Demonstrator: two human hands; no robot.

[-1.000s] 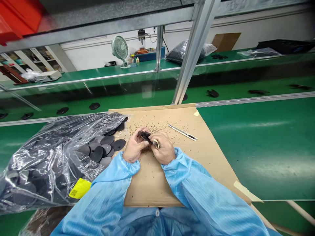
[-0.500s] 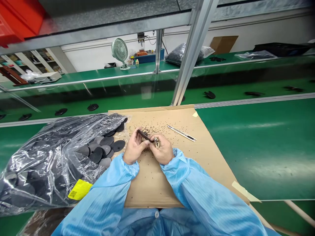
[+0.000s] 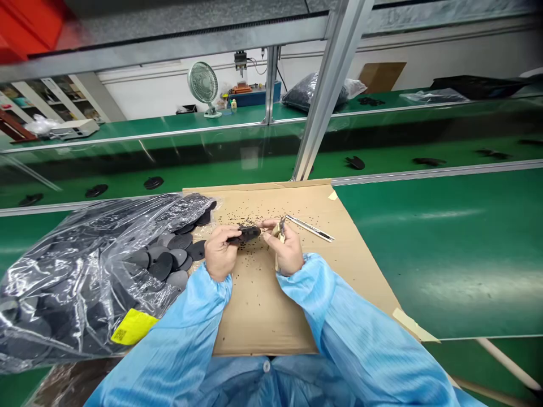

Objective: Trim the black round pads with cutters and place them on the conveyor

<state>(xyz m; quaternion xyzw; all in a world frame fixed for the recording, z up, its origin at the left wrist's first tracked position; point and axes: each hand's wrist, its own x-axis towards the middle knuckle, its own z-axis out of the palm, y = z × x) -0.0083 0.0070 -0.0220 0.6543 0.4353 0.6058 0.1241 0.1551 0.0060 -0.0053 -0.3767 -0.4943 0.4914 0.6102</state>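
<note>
My left hand pinches a black plastic disc, tilted nearly edge-on above the cardboard sheet. Close by on the right, my right hand is closed around small cutting pliers with pale yellow handles; their jaws point up and away from me. Fingertips of the right hand come near the disc's right edge, and I cannot tell whether they touch it. Tiny black scraps lie scattered on the cardboard under both hands. Beyond the right hand rests a slim white utility knife.
At left, a large transparent plastic bag spills grey-black discs onto the cardboard. Behind runs a green belt with black parts on it. A slanted metal post rises behind the cardboard. A green fan stands farther back.
My hands have moved apart. The disc has turned in my left hand, which now grips it from the left. In my right hand the pliers have swung upright, away from the disc.
</note>
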